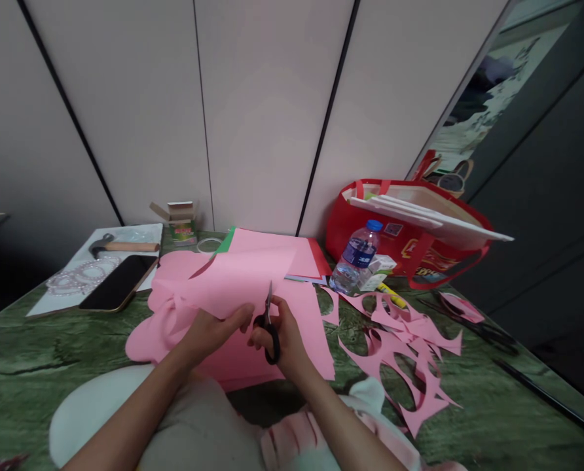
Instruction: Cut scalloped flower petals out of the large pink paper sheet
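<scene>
My left hand (pixel 216 332) is closed on the lower edge of a pink paper sheet (pixel 240 278), thumb on top, its upper part curling upward. In my right hand (pixel 288 340) is a pair of black-handled scissors (pixel 268 306), my fingers through the handles and the blades pointing up beside the sheet's right part. I cannot tell whether the blades are apart. Beneath lie more pink sheets (pixel 311 327). Pink pieces with rounded, petal-like edges (pixel 147 337) lie to the left of my left hand.
On the right lie pink paper offcuts (pixel 404 366), a water bottle (pixel 355 258), a yellow tube (pixel 391 296) and a red bag (pixel 344 212). A phone (pixel 120 282), a hammer (pixel 125 246) and a small box (pixel 182 226) stand left. A plush toy (pixel 306 435) is below my arms.
</scene>
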Demonstrator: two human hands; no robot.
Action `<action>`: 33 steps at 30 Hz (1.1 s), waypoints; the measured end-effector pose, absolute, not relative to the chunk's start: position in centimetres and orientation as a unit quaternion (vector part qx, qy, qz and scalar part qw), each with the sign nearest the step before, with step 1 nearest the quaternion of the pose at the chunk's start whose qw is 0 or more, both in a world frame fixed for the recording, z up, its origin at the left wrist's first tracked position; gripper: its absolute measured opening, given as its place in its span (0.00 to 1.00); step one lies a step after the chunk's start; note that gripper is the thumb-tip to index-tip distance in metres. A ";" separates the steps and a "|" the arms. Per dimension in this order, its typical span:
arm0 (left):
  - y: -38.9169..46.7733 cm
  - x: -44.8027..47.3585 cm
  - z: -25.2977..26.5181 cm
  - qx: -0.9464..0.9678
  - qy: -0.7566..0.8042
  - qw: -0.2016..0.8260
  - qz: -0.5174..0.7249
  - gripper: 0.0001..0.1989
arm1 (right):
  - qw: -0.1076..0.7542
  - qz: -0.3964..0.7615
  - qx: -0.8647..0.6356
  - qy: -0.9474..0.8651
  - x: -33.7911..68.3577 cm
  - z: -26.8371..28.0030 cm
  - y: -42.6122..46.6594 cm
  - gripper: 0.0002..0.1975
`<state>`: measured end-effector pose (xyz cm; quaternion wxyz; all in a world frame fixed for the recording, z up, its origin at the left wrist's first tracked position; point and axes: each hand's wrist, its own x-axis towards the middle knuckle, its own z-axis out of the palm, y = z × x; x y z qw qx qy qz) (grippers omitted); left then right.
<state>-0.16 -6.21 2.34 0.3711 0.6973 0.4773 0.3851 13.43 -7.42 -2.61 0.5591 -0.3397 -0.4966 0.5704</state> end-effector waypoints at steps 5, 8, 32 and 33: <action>-6.0 -0.2 2.0 0.692 0.472 0.376 0.395 0.15 | 0.557 0.559 -0.347 -0.506 13.4 -2.9 -7.3 0.24; -6.1 -0.3 2.1 0.690 0.472 0.375 0.400 0.15 | 0.557 0.562 -0.340 -0.508 13.5 -3.2 -7.2 0.25; -6.0 -0.2 2.0 0.671 0.472 0.387 0.421 0.14 | 0.542 0.559 -0.357 -0.516 13.6 -3.0 -7.3 0.24; -6.0 -0.2 2.0 0.672 0.469 0.386 0.424 0.14 | 0.541 0.561 -0.359 -0.514 13.6 -3.0 -7.3 0.24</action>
